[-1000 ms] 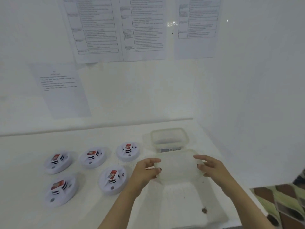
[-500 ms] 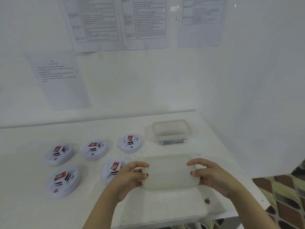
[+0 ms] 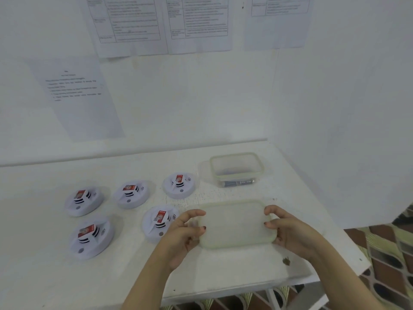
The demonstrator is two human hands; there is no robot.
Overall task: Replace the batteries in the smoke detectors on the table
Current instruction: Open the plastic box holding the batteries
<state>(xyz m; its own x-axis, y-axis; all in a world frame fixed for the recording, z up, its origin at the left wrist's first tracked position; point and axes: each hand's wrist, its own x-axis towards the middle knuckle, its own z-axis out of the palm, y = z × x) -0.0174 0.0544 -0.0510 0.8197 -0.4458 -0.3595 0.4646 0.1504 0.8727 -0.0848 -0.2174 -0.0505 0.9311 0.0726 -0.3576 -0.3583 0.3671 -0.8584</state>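
Observation:
Several white round smoke detectors lie on the white table (image 3: 44, 276), each with a red label on top; the nearest one (image 3: 159, 222) sits just left of my hands. I hold a translucent container lid (image 3: 234, 223) flat, low over the table. My left hand (image 3: 184, 234) grips its left edge and my right hand (image 3: 290, 231) grips its right edge. Behind it stands the open clear plastic container (image 3: 237, 168) with dark batteries (image 3: 238, 182) lying at its bottom.
White walls close off the back and the right side, with printed sheets (image 3: 131, 25) taped up. The table's front edge (image 3: 245, 289) and right corner are close to my arms. A small dark speck (image 3: 286, 261) lies near the right front corner.
Both hands carried the lid away from the container toward me and lowered it nearly flat to the table. The view also tilted down a little.

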